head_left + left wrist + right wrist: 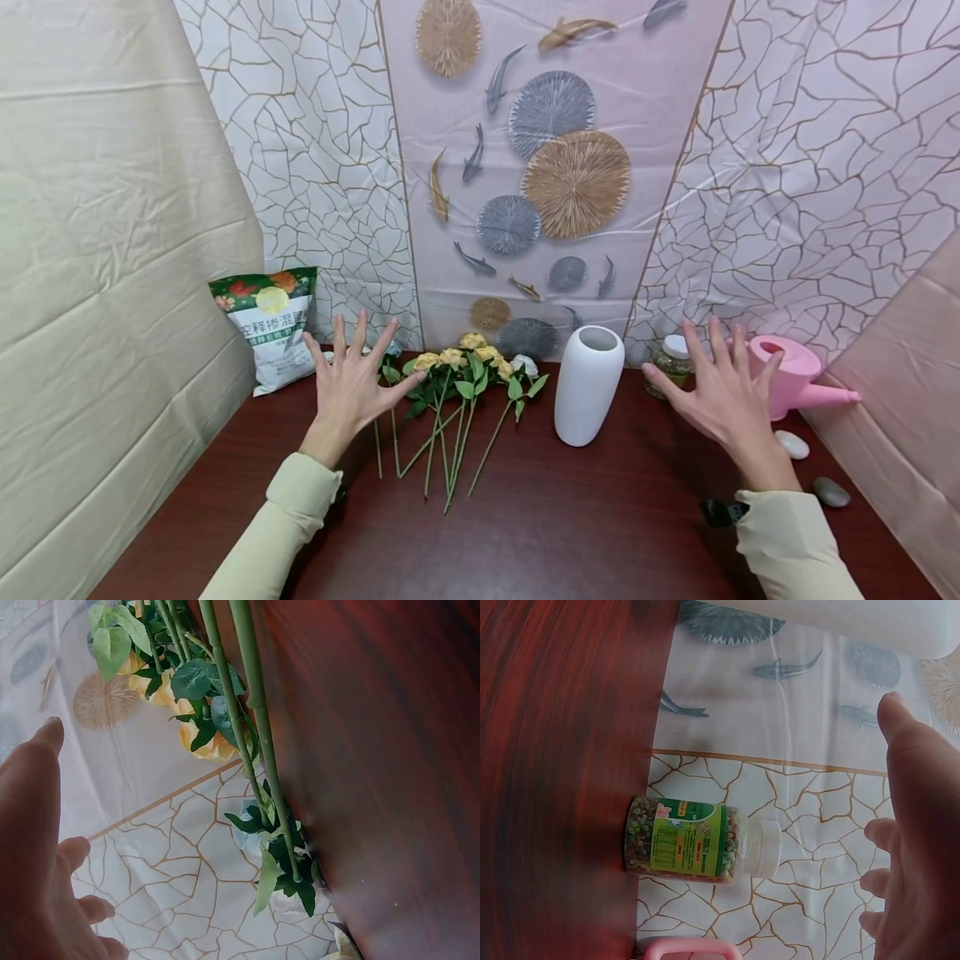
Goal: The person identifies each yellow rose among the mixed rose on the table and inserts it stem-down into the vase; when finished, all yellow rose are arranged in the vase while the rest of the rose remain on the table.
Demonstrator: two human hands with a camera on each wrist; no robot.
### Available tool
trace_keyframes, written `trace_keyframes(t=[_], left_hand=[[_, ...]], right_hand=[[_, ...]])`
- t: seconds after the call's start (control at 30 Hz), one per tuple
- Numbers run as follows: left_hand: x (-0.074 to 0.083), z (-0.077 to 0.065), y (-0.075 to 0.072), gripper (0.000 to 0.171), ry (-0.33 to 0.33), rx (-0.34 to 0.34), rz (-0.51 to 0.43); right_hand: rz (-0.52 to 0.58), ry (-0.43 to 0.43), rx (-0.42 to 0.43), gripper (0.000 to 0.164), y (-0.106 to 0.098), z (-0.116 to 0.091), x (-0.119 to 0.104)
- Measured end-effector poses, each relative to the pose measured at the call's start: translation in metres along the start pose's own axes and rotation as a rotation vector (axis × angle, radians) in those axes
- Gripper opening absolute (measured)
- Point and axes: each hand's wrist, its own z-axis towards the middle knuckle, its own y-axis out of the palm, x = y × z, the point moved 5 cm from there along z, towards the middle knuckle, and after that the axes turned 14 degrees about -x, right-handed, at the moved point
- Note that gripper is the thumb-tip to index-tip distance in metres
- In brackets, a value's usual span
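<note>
Both hands are held up over the table with fingers spread, and neither holds anything. In the head view the left hand (351,387) is beside several artificial roses (468,367), yellow and white, whose green stems (259,712) point toward the person. Between the hands a tall white vase (589,387) stands upright, its mouth showing no flowers. The right hand (723,396) is in front of a clear jar (682,838) of coloured pellets with a white lid, and partly covers a pink watering can (787,375).
A fertilizer bag (273,333) leans at the back left. On the right lie a white stone (792,444) and a grey stone (831,492). Patterned cloth (330,167) hangs behind the dark red table (525,533), with plain beige cloth (112,250) at the left side.
</note>
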Motion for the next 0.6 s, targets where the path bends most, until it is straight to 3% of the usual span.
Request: trace_keyframes(t=[0.13, 0.23, 0.4, 0.5, 0.6], left_hand=[[0.004, 0.001, 0.0, 0.1, -0.005, -0.016, 0.006], [0.015, 0.0, -0.002, 0.096, 0.009, -0.055, -0.031], [0.06, -0.006, -0.001, 0.086, 0.123, -0.158, -0.224], [0.087, -0.012, 0.007, 0.072, 0.185, -0.255, -0.388], [0.105, -0.017, 0.017, 0.048, 0.22, -0.353, -0.527]], right_hand=[[0.015, -0.001, 0.016, 0.097, -0.004, 0.001, 0.001], [0.065, -0.035, 0.066, 0.091, -0.011, 0.001, -0.005], [0.381, -0.196, 0.104, 0.072, -0.018, -0.003, -0.034], [0.592, -0.253, 0.03, 0.068, -0.01, -0.006, -0.056], [0.723, -0.269, -0.034, 0.071, 0.002, -0.008, -0.073]])
